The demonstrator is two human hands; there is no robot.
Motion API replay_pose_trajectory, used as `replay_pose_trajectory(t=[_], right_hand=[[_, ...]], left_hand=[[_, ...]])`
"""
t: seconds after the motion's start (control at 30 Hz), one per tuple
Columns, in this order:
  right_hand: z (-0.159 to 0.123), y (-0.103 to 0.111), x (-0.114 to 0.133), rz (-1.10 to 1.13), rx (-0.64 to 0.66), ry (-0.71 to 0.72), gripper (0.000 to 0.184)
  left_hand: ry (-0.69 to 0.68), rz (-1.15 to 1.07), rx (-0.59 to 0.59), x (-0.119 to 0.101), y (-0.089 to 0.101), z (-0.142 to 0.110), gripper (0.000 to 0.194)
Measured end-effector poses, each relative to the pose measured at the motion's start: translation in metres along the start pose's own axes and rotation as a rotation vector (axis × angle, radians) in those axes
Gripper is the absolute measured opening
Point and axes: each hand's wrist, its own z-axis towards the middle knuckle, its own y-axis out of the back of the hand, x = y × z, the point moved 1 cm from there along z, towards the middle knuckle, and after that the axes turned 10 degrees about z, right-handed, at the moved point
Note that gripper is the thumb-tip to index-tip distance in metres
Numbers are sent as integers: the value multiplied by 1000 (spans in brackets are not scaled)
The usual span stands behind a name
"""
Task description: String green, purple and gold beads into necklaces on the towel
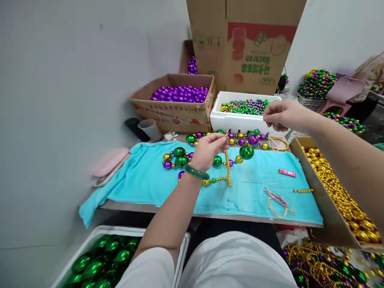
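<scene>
My left hand (208, 150), with a green bangle (196, 172) at the wrist, is closed in a pinch above the turquoise towel (144, 172). It grips the end of a bead string, whose small gold beads (229, 170) hang below the fingertips and run on to larger purple, green and gold beads on the cloth. My right hand (279, 114) is raised in front of the white foam box (240, 120), fingers pinched together. What lies between those fingers is too small to make out. Another bead string (253, 139) stretches along the towel's far edge.
Pink-handled scissors or tweezers (276, 197), a pink packet (287, 173) and a short gold bead strand (303, 191) lie at the towel's right. Boxes of purple beads (180, 94) and gold beads (330, 180) border it. A tub of green balls (96, 264) stands below left.
</scene>
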Motion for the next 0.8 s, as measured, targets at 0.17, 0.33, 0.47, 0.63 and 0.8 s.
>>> replay_pose_trajectory(t=[0.17, 0.33, 0.47, 0.63, 0.8], right_hand=[[8, -19, 15, -178, -32, 116, 9], [-4, -45, 43, -476, 44, 164, 10], [-10, -58, 58, -695, 22, 242, 20], [-5, -59, 55, -817, -3, 231, 23], [-2, -60, 47, -818, -31, 207, 24]], left_hand=[[-12, 46, -14, -7, -2, 4, 13], [-89, -18, -39, -11, -16, 10, 11], [-98, -80, 83, -11, -30, 12, 12], [-10, -57, 168, -7, -31, 11, 11], [23, 61, 163, 2, -27, 17, 5]])
